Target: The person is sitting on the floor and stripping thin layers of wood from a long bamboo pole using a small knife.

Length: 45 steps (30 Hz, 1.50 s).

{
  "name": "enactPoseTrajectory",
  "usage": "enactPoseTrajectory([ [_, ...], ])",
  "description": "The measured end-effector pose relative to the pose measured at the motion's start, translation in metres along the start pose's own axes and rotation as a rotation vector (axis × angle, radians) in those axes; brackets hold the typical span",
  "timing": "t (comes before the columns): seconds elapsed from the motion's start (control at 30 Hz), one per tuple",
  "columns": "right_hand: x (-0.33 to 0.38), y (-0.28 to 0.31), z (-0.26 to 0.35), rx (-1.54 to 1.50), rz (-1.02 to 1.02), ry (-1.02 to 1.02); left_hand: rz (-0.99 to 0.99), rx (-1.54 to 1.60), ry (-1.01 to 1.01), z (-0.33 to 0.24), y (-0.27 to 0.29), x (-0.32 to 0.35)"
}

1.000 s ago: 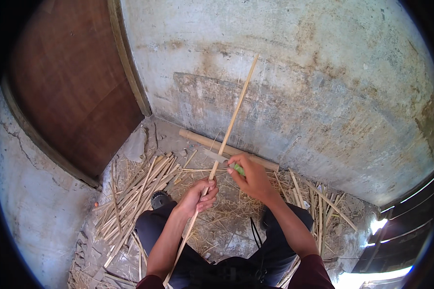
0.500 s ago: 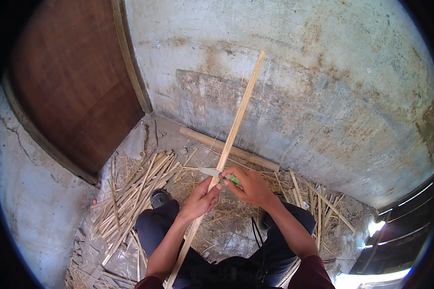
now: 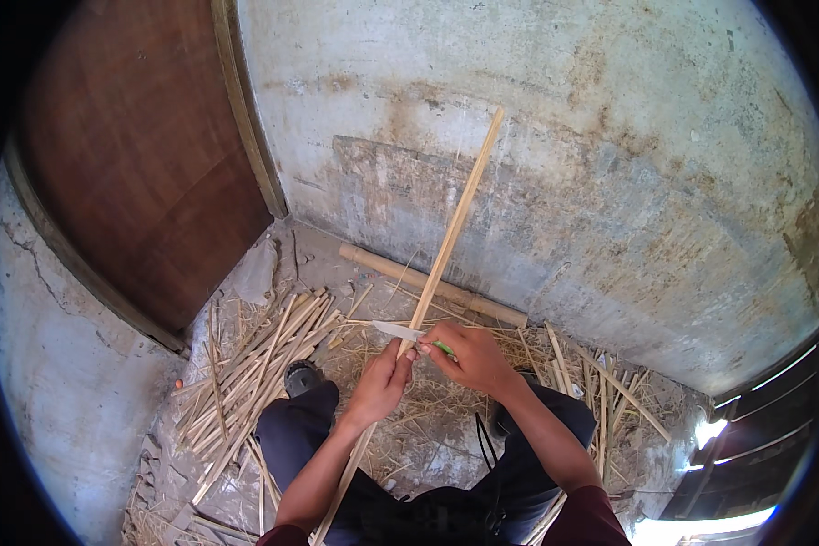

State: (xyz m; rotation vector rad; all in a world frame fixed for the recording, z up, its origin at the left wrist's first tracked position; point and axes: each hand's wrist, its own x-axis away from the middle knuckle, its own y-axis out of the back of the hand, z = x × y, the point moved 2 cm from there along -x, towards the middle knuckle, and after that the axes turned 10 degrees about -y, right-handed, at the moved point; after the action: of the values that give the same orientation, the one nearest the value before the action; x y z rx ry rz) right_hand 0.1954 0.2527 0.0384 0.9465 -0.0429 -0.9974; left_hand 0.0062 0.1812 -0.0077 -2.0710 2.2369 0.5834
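A long pale bamboo strip [image 3: 455, 227] slants up from my lap toward the wall. My left hand [image 3: 379, 386] is wrapped round it just below the blade, thumb on top. In my right hand [image 3: 469, 355] is a knife [image 3: 397, 329] with a green handle, mostly covered by my fingers. Its blade points left and lies across the strip, right above my left thumb. Both hands are close together between my knees.
A heap of split bamboo strips [image 3: 255, 382] lies on the floor to the left, with more strips [image 3: 610, 391] to the right. A round bamboo pole [image 3: 432, 284] rests along the foot of the stained wall [image 3: 564, 200]. A brown door [image 3: 136, 155] stands at the left.
The bamboo strip's far end has dropped slightly and the strip looks turned, showing a narrower side. My right hand has tilted the knife a little; both hands stay almost in place.
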Motion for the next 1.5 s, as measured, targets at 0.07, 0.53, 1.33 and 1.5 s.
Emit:
enactPoseTrajectory([
  [0.07,0.000,0.000,-0.002,-0.030,-0.027,-0.017,-0.052,-0.251,-0.009,-0.010,-0.002,0.002],
  [0.53,0.001,-0.004,-0.003,-0.090,0.062,-0.057,-0.169,-0.488,-0.002,-0.019,-0.008,0.009],
  [1.33,0.000,-0.007,-0.004,-0.027,-0.075,-0.044,-0.157,-0.670,-0.024,-0.018,-0.008,0.012],
  [1.5,-0.002,-0.006,-0.010,-0.070,-0.125,-0.021,-0.157,-0.671,-0.028,-0.022,-0.009,0.012],
])
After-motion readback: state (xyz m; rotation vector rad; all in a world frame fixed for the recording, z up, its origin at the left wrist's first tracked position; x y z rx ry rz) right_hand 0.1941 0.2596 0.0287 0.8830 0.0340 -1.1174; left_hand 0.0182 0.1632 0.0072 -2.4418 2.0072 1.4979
